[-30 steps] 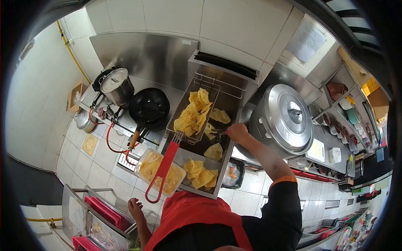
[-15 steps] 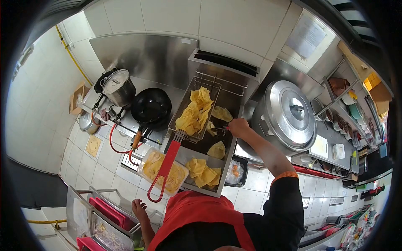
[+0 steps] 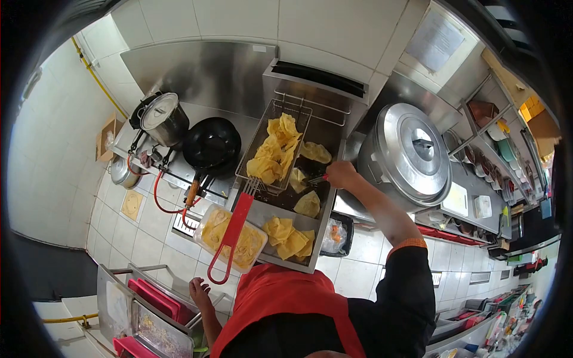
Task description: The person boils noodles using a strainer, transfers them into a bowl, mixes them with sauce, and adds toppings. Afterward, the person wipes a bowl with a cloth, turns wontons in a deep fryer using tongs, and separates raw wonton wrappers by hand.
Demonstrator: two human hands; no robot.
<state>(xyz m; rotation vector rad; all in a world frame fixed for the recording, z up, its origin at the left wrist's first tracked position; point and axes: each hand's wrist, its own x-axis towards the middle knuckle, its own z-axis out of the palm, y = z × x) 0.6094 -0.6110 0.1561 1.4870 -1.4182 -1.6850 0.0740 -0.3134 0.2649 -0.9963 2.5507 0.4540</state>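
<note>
My right hand point(image 3: 342, 175) is closed around a thin metal utensil with a red handle point(image 3: 319, 179); its exact kind is hard to make out. The utensil's tip meets a piece of frying dough point(image 3: 298, 180) in the dark oil of the fryer point(image 3: 280, 203). Two more pieces, a far one point(image 3: 316, 152) and a near one point(image 3: 307, 204), float beside it. Left of them, a wire basket point(image 3: 253, 156) holds golden fried sheets point(image 3: 274, 149). My left hand point(image 3: 199, 289) hangs empty at lower left, fingers loosely apart.
A red-handled turner point(image 3: 234, 230) lies across a plastic tub point(image 3: 253, 253) of yellowish sheets. More flat sheets point(image 3: 289, 238) rest on the fryer's front ledge. A black wok point(image 3: 212, 143) and a metal pot point(image 3: 162, 119) stand left; a large lidded pot point(image 3: 412, 155) stands right.
The view has shifted slightly. My right hand and its utensil have moved a little nearer the middle dough piece. My left hand stays low and empty.
</note>
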